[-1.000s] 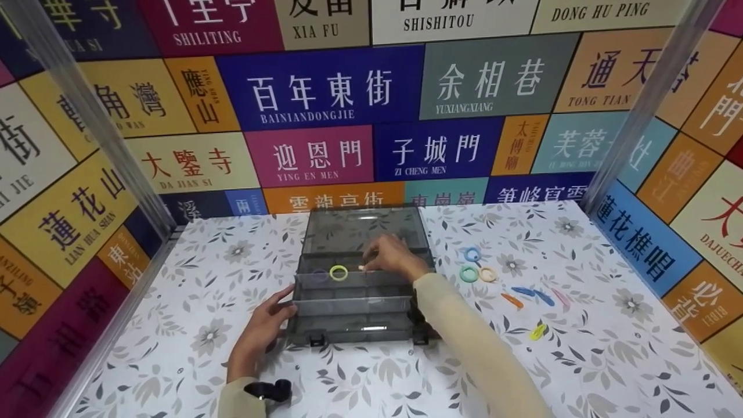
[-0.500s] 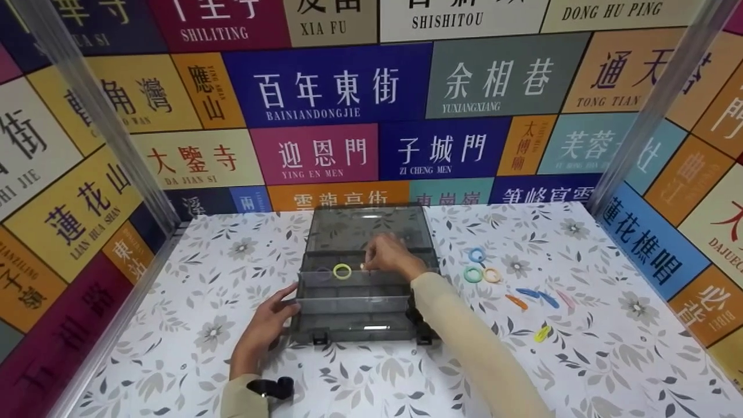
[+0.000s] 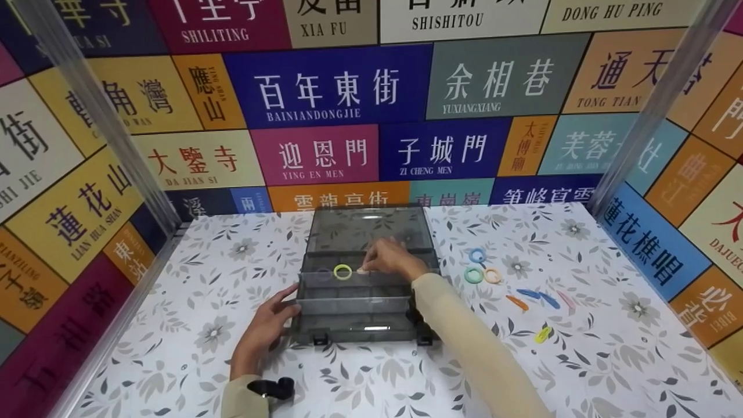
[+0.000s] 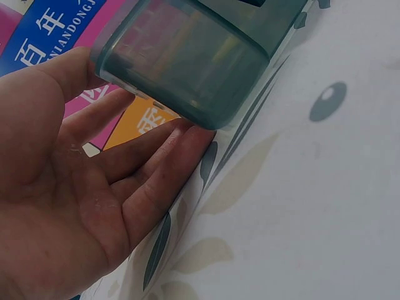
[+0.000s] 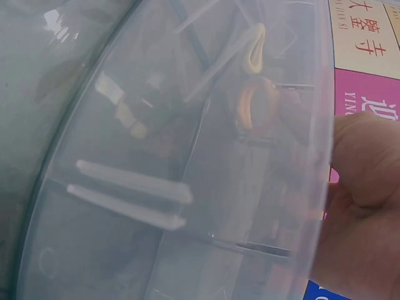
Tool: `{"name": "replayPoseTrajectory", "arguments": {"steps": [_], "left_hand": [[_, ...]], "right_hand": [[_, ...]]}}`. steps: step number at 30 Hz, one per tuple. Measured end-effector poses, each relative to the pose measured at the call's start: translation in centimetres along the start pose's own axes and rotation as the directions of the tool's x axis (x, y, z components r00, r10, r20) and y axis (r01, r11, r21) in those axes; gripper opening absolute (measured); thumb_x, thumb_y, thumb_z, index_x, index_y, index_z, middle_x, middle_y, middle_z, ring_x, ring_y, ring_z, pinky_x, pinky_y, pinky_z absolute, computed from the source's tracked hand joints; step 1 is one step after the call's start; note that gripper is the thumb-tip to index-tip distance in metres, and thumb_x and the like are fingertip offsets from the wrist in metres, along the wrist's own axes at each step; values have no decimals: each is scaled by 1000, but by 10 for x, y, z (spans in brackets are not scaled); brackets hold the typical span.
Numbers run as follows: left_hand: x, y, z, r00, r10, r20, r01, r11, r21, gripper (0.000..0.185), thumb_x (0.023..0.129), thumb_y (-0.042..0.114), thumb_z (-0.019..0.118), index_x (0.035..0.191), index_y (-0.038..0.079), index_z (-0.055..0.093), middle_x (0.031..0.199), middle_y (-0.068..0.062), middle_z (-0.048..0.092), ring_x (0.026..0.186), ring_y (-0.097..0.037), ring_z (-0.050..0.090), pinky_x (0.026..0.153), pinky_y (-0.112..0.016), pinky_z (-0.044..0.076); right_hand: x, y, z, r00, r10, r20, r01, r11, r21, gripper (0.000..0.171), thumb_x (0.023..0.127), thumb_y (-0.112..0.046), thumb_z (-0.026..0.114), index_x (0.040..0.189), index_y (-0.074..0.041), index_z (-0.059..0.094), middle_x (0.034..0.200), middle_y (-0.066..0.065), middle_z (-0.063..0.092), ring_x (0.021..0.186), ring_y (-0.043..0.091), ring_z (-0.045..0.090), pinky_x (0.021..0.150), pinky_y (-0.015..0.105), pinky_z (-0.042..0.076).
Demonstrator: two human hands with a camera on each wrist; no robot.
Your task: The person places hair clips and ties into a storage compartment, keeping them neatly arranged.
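A dark translucent compartment box [image 3: 348,335] lies on the table with its lid [image 3: 371,229] raised at the back. My left hand [image 3: 270,319] rests against the box's left side; in the left wrist view [image 4: 94,181] its thumb and fairly straight fingertips touch the box's end. My right hand [image 3: 389,255] reaches into the back row, fingertips together at a small pale-orange hair tie [image 5: 250,107], seen blurred through the plastic in the right wrist view. To its left in that row are a yellow-green hair tie [image 3: 342,271] and a faint purple one [image 3: 323,274].
Right of the box lie blue [image 3: 477,255], green [image 3: 473,274] and peach [image 3: 492,275] hair ties. Farther right are an orange hair clip [image 3: 516,302], blue clips [image 3: 538,296], a pink clip [image 3: 566,302] and a yellow clip [image 3: 543,334]. Sign-printed walls enclose the table.
My right fingertips have dipped slightly lower in the back row. My left hand stays against the box. The whole head view shifted slightly in the first half second.
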State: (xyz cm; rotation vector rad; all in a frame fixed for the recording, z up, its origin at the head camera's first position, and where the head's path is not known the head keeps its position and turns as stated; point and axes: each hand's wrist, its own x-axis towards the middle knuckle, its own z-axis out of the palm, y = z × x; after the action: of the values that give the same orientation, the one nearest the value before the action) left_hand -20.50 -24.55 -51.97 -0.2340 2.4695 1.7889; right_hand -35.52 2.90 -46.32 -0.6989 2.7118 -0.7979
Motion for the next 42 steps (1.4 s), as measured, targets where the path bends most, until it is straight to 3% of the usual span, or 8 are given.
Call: {"name": "replayPoseTrajectory", "arguments": {"steps": [9, 15, 17, 20, 22, 28, 34, 42], "left_hand": [[-2, 1, 1, 1000, -16, 19, 17, 1000, -14, 54, 100, 21, 59, 152, 27, 45, 151, -21, 49, 134, -39, 52, 102, -58, 48], [1, -1, 1, 1000, -22, 9, 22, 999, -31, 53, 100, 21, 60, 151, 29, 47, 149, -20, 51, 131, -37, 55, 95, -52, 54], [1, -1, 1, 1000, -23, 9, 23, 999, -29, 53, 100, 21, 60, 151, 29, 47, 150, -20, 51, 132, -38, 54, 95, -53, 54], [1, -1, 1, 1000, -26, 7, 26, 999, -24, 53, 100, 21, 59, 151, 30, 47, 151, -21, 50, 132, -38, 54, 96, -54, 54], [2, -1, 1, 1000, -26, 4, 26, 999, -24, 53, 100, 21, 59, 151, 29, 47, 151, -21, 49, 132, -39, 54, 95, -54, 54], [2, -1, 1, 1000, -20, 10, 20, 999, -29, 53, 101, 21, 59, 151, 28, 47, 152, -21, 48, 133, -39, 53, 94, -53, 55], [2, -1, 1, 1000, -14, 7, 14, 1000, -22, 52, 100, 21, 59, 151, 28, 47, 150, -21, 50, 132, -38, 55, 95, -53, 54], [2, -1, 1, 1000, -22, 5, 22, 999, -35, 52, 100, 22, 60, 150, 29, 48, 150, -20, 51, 133, -37, 54, 97, -52, 53]], "right_hand": [[-2, 0, -1, 1000, 19, 23, -19, 1000, 22, 17, 91, -30, 75, 90, -15, 82, 133, 7, 66, 142, 35, 42, 121, 68, 10], [-1, 2, -2, 999, 46, -9, -45, 998, 38, 24, 87, -36, 79, 81, -12, 78, 97, 0, 71, 108, 27, 58, 118, 55, 31], [-1, 2, -3, 998, 54, -6, -54, 998, 36, 30, 87, -37, 78, 79, -9, 78, 87, -1, 67, 96, 23, 54, 106, 47, 41], [-1, 2, -3, 998, 57, 4, -57, 998, 22, 37, 89, -39, 76, 79, -3, 77, 80, -2, 60, 88, 20, 47, 90, 42, 42], [-1, 1, -3, 998, 57, 10, -57, 998, 7, 37, 90, -38, 75, 80, -2, 77, 81, -1, 60, 89, 22, 48, 89, 42, 41], [0, 1, -3, 999, 38, 14, -38, 999, -26, 23, 92, -26, 72, 83, -6, 80, 104, 3, 74, 122, 31, 56, 121, 53, 27], [0, 3, -5, 999, 4, 36, -3, 1000, -9, 15, 93, -18, 69, 93, -10, 82, 125, 7, 71, 140, 36, 43, 124, 59, 15], [-2, 6, -4, 1000, -26, 15, 26, 999, 30, 11, 92, -19, 74, 96, -14, 81, 120, 5, 73, 132, 32, 50, 126, 56, 10]]}}
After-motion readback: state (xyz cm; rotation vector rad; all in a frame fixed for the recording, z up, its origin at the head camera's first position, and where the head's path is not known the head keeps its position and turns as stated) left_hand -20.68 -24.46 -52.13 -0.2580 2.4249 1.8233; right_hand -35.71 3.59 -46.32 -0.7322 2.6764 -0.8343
